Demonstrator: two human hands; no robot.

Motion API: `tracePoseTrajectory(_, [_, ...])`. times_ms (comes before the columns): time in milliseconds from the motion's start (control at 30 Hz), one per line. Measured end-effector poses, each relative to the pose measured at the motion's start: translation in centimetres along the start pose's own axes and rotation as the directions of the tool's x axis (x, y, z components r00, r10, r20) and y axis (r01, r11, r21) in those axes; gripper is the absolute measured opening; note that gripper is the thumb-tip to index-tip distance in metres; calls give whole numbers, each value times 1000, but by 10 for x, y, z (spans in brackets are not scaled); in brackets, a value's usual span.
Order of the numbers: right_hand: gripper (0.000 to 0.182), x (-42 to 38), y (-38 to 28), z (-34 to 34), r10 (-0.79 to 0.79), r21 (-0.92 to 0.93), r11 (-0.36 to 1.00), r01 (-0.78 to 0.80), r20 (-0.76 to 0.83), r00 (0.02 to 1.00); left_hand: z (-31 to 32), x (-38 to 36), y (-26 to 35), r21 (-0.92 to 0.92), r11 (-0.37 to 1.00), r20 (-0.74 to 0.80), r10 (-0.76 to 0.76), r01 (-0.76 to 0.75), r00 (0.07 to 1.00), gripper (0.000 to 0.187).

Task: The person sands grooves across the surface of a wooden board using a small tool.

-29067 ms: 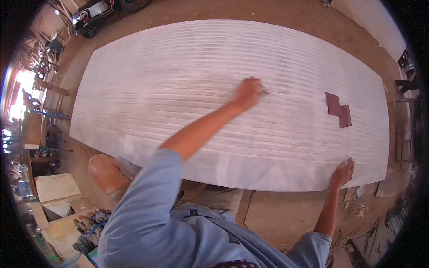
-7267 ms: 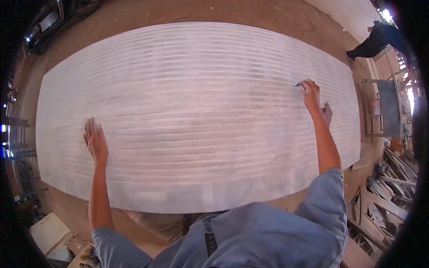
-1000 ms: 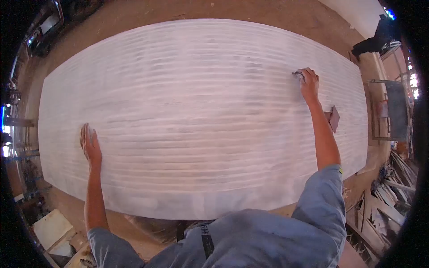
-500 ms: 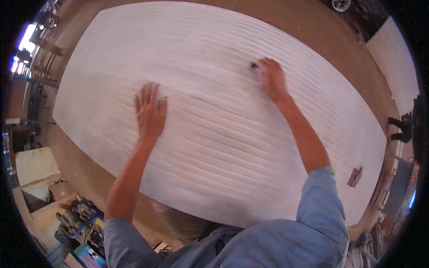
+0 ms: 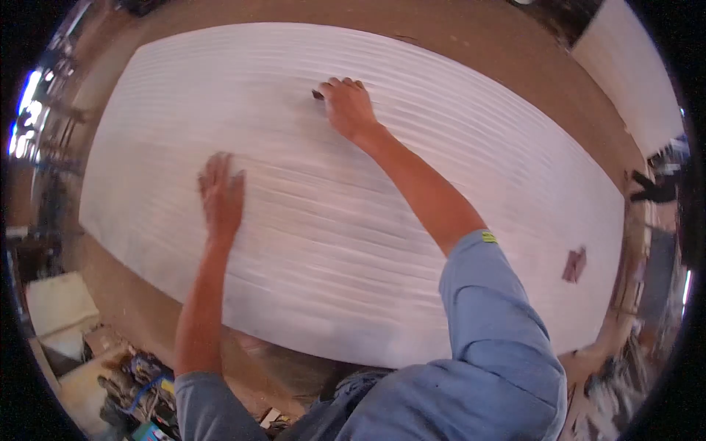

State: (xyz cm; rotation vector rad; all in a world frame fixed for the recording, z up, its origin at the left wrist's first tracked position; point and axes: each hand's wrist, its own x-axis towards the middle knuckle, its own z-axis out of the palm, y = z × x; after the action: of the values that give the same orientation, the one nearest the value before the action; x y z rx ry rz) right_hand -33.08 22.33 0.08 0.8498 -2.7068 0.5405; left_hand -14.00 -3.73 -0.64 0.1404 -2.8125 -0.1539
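Observation:
A large white panel (image 5: 316,294) with long ridges or grooves across its face lies in front of me. My right hand (image 5: 348,107) is closed on its far half, pressed down over a small dark piece of what looks like sandpaper (image 5: 318,95); only one edge of it sticks out on the left. On the panel's left part, my left hand (image 5: 220,197) is stretched out, slightly blurred, palm down and holding nothing I can see. A brown folded sheet (image 5: 574,265), also like sandpaper, lies near the panel's right end.
Brown floor (image 5: 456,51) surrounds the panel. At lower left sit an open pale box (image 5: 62,305) and a heap of tools and cables (image 5: 140,386). A white sheet (image 5: 625,66) stands at upper right, with dark items and clutter along the right edge.
My right hand has swept left across the panel with the dark piece under it. My left hand has shifted a little left and nearer to me. The view has also moved slightly.

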Motion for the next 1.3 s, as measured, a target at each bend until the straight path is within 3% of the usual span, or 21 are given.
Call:
tracePoseTrajectory(167, [28,-166,141,-107,143,-133,980,-145,-22,989,24,0,-20,-21,996,-12,87,-87,996,45])
tracePoseTrajectory(300, [33,-303,260,-180,225,-212,947,-242,-97,969,12,1,-7,-50,996,-14,71,-72,997,44])
tracePoseTrajectory(433, [34,-438,369,-248,343,-415,819,-397,-200,918,15,2,-9,-31,998,12,58,-58,998,44])
tracePoseTrajectory(467, [34,-462,385,-261,406,-454,770,-448,-192,893,18,2,-7,-26,997,22,69,-68,997,44])
tracePoseTrajectory(533, [27,-471,387,-290,543,-352,752,-557,-147,827,22,-1,-12,-14,997,19,79,-79,997,44])
tracePoseTrajectory(600, [29,-484,400,-283,477,-366,783,-503,-165,863,21,-3,-15,6,997,6,77,-77,997,44])
tracePoseTrajectory(667, [30,-448,380,-258,375,-361,835,-416,-181,909,22,-3,-29,38,996,-12,87,-87,996,45])
tracePoseTrajectory(733, [32,-394,318,-247,541,-255,815,-521,13,841,8,-3,-4,3,999,46,-47,46,998,44])
tracePoseTrajectory(767, [32,-366,296,-229,520,-242,831,-501,20,854,13,-3,-6,-30,999,27,-19,20,999,45])
tracePoseTrajectory(933, [39,-207,191,-114,175,-73,983,-171,65,982,1,0,-1,18,999,55,-30,29,998,47])
tracePoseTrajectory(967, [38,-173,160,-90,114,-62,992,-114,-2,993,0,2,-1,16,1000,68,-22,21,997,47])
tracePoseTrajectory(1033, [38,-95,93,-60,85,12,996,-87,110,990,2,0,1,9,1000,48,-24,23,999,47])
tracePoseTrajectory(1100, [36,-33,53,8,-89,55,994,97,-132,987,2,-3,8,5,1000,21,-26,25,999,48])
tracePoseTrajectory(1200, [25,71,-53,64,-101,21,995,102,-54,993,-2,1,-11,-11,999,34,-42,42,999,47])
tracePoseTrajectory(1300, [25,116,-98,92,-96,-16,995,96,-44,994,-5,1,-5,-48,998,46,-32,35,998,47])
